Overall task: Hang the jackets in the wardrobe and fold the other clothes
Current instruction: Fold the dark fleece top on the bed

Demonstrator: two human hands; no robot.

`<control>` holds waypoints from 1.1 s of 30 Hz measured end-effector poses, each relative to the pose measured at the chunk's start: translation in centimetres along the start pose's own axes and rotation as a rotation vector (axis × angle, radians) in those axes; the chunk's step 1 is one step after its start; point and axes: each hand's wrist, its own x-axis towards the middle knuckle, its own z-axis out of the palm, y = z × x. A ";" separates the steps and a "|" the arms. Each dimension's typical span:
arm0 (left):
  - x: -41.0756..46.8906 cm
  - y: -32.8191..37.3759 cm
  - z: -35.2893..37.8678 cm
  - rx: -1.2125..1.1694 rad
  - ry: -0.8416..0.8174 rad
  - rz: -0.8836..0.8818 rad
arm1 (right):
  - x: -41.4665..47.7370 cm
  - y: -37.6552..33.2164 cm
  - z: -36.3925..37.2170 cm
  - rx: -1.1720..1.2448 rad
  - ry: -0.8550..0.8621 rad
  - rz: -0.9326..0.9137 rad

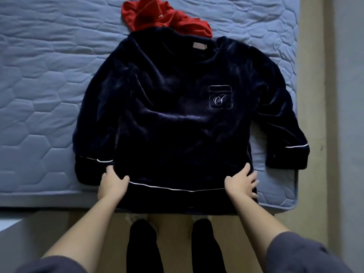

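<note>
A dark navy velvety sweater (177, 119) with white piping and a chest pocket lies spread front-up on the blue quilted mattress (39, 95), sleeves down both sides. My left hand (114, 182) grips the hem at the sweater's lower left corner, thumb on top of the cloth. On the lower right part of the hem lies my right hand (242, 184), flat, its fingers spread and straight. A crumpled red garment (165, 16) sits just beyond the sweater's collar.
The mattress's near edge runs just below my hands and its right edge lies beside the sweater's right sleeve. Beige floor (311, 134) shows to the right. My legs in black socks (141, 243) stand below the bed edge. A white surface (11, 225) is at lower left.
</note>
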 end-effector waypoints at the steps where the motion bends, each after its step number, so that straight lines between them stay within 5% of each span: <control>1: 0.3 -0.6 0.0 0.001 -0.046 0.015 | 0.4 0.5 0.3 0.051 -0.016 0.064; 8: 0.0 -3.3 -1.6 0.002 -0.200 0.019 | 1.8 4.5 -2.3 -0.179 -0.194 0.088; 13: -1.4 -2.2 -1.7 0.134 -0.147 -0.089 | 0.2 2.9 -3.6 -0.298 -0.125 0.077; 21: 1.7 -0.1 -7.4 -0.160 0.305 -0.171 | -6.8 -7.7 -1.7 -0.323 -0.078 -0.522; 26: 7.3 -2.0 -8.7 -0.165 0.051 -0.098 | -11.0 -17.9 3.0 -0.281 -0.214 -0.949; 33: 11.1 -6.8 -12.4 -0.359 -0.107 -0.003 | -16.1 -27.2 6.3 -0.165 -0.202 -0.908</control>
